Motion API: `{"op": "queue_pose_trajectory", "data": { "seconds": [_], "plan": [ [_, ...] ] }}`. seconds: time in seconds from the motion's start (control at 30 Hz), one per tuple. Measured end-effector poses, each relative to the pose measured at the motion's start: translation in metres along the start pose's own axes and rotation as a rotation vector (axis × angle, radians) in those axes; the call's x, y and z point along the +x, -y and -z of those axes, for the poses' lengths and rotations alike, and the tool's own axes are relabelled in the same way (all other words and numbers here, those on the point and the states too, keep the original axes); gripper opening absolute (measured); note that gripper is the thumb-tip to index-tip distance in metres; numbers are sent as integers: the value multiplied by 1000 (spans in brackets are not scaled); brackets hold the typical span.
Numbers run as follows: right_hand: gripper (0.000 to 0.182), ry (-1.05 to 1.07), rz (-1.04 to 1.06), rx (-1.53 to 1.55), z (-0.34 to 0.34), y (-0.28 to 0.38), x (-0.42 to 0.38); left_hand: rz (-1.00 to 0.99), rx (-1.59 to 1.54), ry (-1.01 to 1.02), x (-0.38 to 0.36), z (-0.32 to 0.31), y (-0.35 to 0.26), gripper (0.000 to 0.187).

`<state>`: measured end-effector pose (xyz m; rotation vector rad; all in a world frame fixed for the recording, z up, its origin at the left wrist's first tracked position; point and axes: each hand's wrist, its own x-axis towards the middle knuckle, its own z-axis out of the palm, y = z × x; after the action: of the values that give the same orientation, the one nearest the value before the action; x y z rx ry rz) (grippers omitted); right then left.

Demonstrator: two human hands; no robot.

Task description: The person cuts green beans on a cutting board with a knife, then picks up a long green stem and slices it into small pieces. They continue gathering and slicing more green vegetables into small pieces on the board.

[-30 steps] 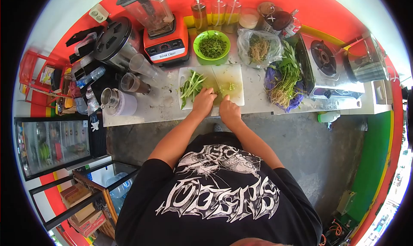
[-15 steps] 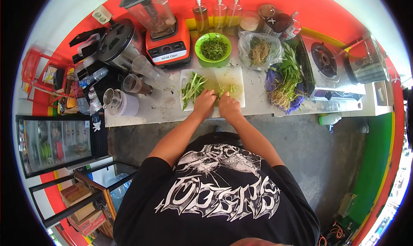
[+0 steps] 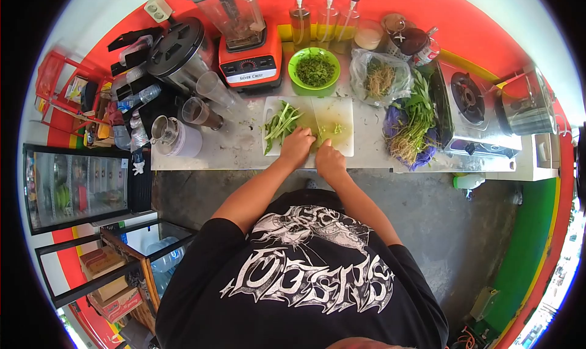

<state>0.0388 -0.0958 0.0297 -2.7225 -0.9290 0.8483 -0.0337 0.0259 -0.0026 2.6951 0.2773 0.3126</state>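
A white cutting board [image 3: 345,114] lies near the counter's front edge. Over its middle, my left hand [image 3: 298,146] has its fingers closed on green stems, beside a pile of cut stems [image 3: 281,124] on the board's left side. My right hand [image 3: 330,158] is closed at the board's front edge, close to my left hand; what it grips is too small to make out. Small green pieces [image 3: 337,128] lie on the right part of the board. Just behind the board stands a green bowl [image 3: 315,88] of chopped greens.
An orange blender [image 3: 249,74] and pump bottles [image 3: 328,25] stand at the back. To the right are a plastic bag with roots [image 3: 379,77], leafy bunches [image 3: 415,126] and a gas stove [image 3: 482,129]. Cups [image 3: 201,113] and a white jug [image 3: 183,140] stand left.
The view has shifted, so the counter items appear farther right. My right hand has moved back toward the board's front edge, and more of the small pieces shows.
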Motion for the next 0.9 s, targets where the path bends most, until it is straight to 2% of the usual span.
{"op": "queue_pose_trajectory", "data": {
  "seconds": [0.07,0.13,0.3,0.5,0.6,0.9],
  "plan": [
    [27,-2,-35,13,-3,-2,-1,17,-22,-7,-1,-4,1,21],
    [28,9,-36,-14,2,-2,7,33,20,21,-3,0,-3,29],
    [29,-19,2,-20,5,1,7,32,6,-38,-5,-1,-2,26],
    [28,20,-62,-26,0,5,-6,47,-58,-85,-13,-7,-1,25],
    [29,-48,-5,-73,4,7,9,47,-23,-79,-13,-7,2,23],
    [30,26,-142,-31,-11,16,-22,-43,-45,-123,-21,0,13,18]
  ]
}}
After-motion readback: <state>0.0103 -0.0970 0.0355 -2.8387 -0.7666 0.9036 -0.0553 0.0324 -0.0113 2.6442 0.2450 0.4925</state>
